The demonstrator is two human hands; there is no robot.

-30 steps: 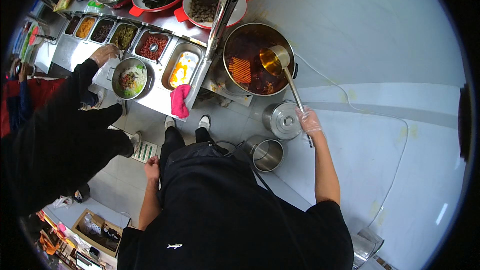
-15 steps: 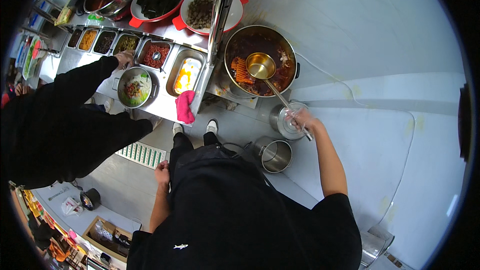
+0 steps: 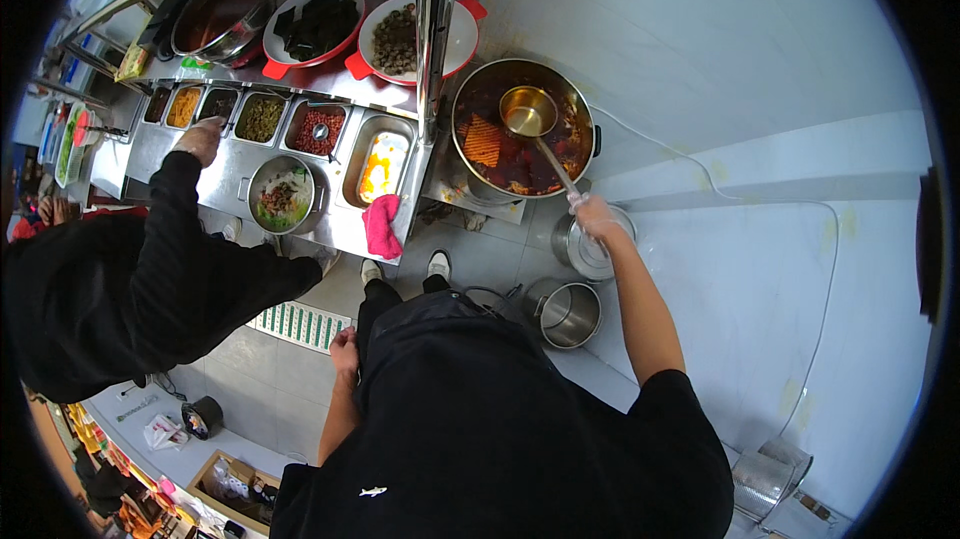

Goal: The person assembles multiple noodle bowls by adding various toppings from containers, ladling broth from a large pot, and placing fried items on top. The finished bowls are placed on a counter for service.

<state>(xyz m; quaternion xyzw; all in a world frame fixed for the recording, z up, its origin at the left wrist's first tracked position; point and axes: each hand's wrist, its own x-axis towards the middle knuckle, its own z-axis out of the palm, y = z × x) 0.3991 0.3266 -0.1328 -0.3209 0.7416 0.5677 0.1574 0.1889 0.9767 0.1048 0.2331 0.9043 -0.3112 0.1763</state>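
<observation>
My right hand [image 3: 594,217], in a clear plastic glove, is closed round the long handle of a metal ladle [image 3: 528,112]. The ladle's bowl is over the wide metal pot [image 3: 588,164] of dark red broth, on the pot's far side. Whether the bowl touches the broth is hard to tell. An orange ridged slab [image 3: 482,143] lies in the broth left of the ladle. Low at my side hangs my left hand [image 3: 345,350], its fingers curled, with nothing visible in them.
A co-worker's gloved hand [image 3: 200,142] reaches over the topping trays [image 3: 262,119]. Near it stands a small two-handled pot [image 3: 318,201] of food. A pink cloth [image 3: 381,226] hangs over the counter corner. An open metal pot [image 3: 568,316] and a lidded pot [image 3: 600,244] stand right of my feet.
The ladle's bowl has moved up toward the pot's far side, and my right hand has moved closer to the pot. The co-worker's hand has shifted left from the small pot toward the trays.
</observation>
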